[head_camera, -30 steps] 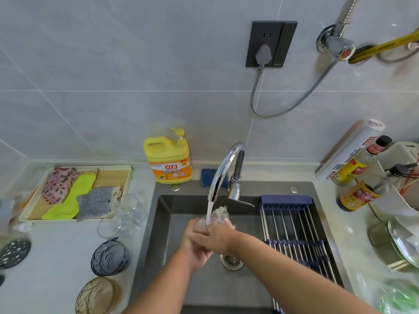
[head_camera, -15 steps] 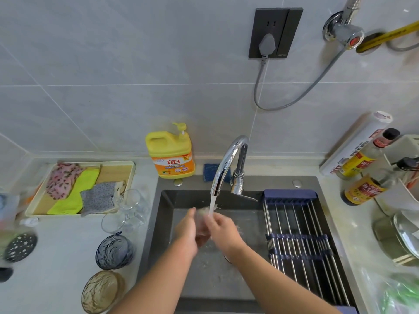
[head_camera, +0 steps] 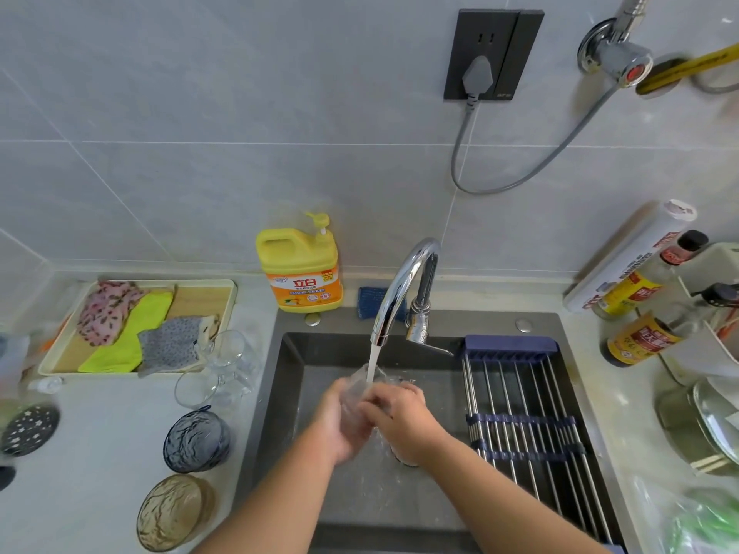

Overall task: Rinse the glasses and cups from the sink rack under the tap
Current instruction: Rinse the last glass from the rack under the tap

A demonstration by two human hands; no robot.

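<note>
The clear glass (head_camera: 362, 387) is hard to make out. It is wet, see-through and mostly covered by the hands, so only its rim and upper wall show. It sits over the middle of the sink (head_camera: 420, 365), where the water stream (head_camera: 372, 359) from the tap (head_camera: 404, 281) strikes it. The left hand (head_camera: 344, 423) wraps it from the left with fingers curled round its wall. The right hand (head_camera: 404, 417) grips it from the right, fingers bent over its near side. The right wrist hides most of the sink's drain. Far right of the sink, a green thing in plastic (head_camera: 704, 521) is blurred and cut by the frame edge.

A sink rack (head_camera: 520, 397) of metal bars spans the sink's right part. Left of the sink, a tray (head_camera: 216, 287) holds pink, yellow-green and grey cloths. Clear glasses (head_camera: 228, 365) stand just beside the sink's left edge, with a blue textured cup (head_camera: 196, 439) and an amber cup (head_camera: 174, 511) nearer the camera. Behind the sink stand a yellow detergent bottle (head_camera: 300, 269) and a blue sponge (head_camera: 370, 299). Right of the sink are sauce bottles (head_camera: 640, 337).

The table (head_camera: 100, 453) is pale. The wall (head_camera: 200, 133) is grey tile, with a black socket (head_camera: 494, 54) above the sink.
</note>
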